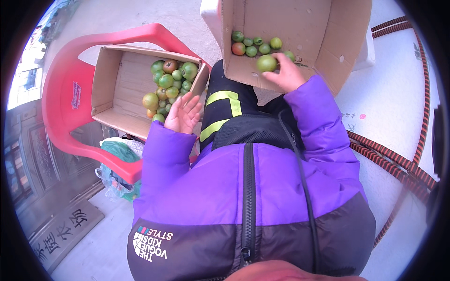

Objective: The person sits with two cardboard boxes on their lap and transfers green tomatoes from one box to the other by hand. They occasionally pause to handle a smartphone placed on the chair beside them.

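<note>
My right hand [287, 75] is closed round a green tomato [266, 63], over the near side of the right cardboard box [328, 61]. Several smaller tomatoes lie inside that box, most of them green, with one orange-red tomato [238, 48] among them. On the left, my left hand [184, 114] is palm up with its fingers stretched out and nothing in it. It hovers at the near right edge of the left cardboard box [124, 119]. A pile of green tomatoes [166, 81], some yellowish or brownish, fills the right part of that box.
A red plastic armchair [68, 112] bears the left box. Beside its near armrest are plastic bags [119, 154], one green. The right box rests on something white. Striped dark-and-orange tubing [393, 161] runs along the right. A wooden door [47, 154] stands at far left.
</note>
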Demonstrator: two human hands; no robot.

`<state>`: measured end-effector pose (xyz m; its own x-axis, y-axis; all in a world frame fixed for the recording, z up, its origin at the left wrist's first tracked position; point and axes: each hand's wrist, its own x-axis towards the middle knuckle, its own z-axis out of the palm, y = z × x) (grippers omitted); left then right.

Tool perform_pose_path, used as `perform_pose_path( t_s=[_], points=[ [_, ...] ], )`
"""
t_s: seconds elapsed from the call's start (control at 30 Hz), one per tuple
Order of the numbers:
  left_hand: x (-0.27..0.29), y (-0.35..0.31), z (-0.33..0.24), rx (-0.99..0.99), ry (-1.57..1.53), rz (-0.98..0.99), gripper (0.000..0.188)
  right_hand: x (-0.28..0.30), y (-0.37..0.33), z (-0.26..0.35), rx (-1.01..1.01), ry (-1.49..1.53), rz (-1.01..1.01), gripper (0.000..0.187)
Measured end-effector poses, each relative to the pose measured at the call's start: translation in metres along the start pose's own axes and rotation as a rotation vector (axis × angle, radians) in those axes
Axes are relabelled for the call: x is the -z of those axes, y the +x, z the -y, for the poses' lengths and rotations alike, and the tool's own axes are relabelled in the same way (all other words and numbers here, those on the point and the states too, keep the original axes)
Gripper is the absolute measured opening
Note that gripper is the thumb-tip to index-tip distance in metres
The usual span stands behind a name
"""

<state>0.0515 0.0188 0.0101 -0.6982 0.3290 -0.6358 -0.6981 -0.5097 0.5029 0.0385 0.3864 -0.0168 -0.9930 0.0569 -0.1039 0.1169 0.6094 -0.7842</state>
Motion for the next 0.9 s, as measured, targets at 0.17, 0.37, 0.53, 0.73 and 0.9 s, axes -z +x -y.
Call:
perform_pose_path(
  t_s=[0.17,0.37,0.53,0.73,0.9],
  points=[
    [-0.045,0.005,0.028,0.135,0.078,0.331,0.053,-0.035,-0.035,0.078,0.451,0.128,0.287,0.067],
    [-0.026,0.001,0.004,0.062,-0.105,0.359,0.056,-0.01,0.015,0.018,0.285,0.002,-0.002,0.05],
    [0.02,-0.008,-0.032,-0.275,-0.334,-0.213,0.066,0.006,0.061,-0.069,-0.189,-0.592,-0.059,0.053],
    [0.041,-0.015,-0.022,-0.28,-0.217,-0.324,0.068,-0.003,0.075,-0.099,-0.366,-0.821,0.048,0.048],
    [0.041,-0.01,-0.013,-0.27,-0.205,-0.429,0.065,-0.004,0.076,-0.106,-0.359,-0.926,0.109,0.042]
  ],
)
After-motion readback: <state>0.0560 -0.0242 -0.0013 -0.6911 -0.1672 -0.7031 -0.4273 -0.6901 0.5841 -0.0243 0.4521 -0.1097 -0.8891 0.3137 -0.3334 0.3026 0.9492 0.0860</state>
